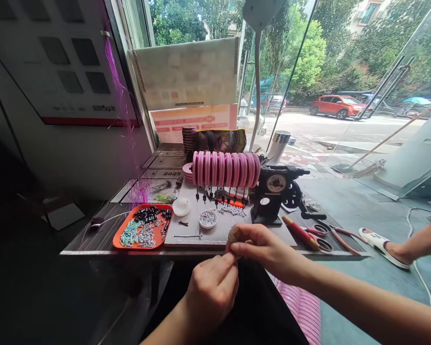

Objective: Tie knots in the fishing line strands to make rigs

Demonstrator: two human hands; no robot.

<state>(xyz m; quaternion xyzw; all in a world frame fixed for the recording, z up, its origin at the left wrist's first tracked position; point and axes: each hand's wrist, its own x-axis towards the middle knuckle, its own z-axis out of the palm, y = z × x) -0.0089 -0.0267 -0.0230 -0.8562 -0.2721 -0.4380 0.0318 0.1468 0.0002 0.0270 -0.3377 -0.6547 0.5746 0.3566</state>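
Observation:
My left hand (213, 287) is curled closed at the front edge of the white board (183, 241), its fingertips meeting those of my right hand (255, 244). The right thumb and index finger are pinched together, with a brownish wrap around the index fingertip. Whatever lies between the fingers is hidden or too small to name. Beyond them, a row of pink spools (226, 169) sits on a black hand-crank winder (273, 191), with small black pieces hanging below. A round dish (208, 225) of small silvery beads stands on the board, near loose pale beads (233, 210).
To the left is an orange tray (116, 235) of small black, silver and turquoise parts. A white lid (181, 207) lies beside it. Red-handled scissors (319, 230), a red-and-yellow tool (300, 233) and pliers (348, 239) are at right. A person's sandalled foot (395, 254) shows farther right.

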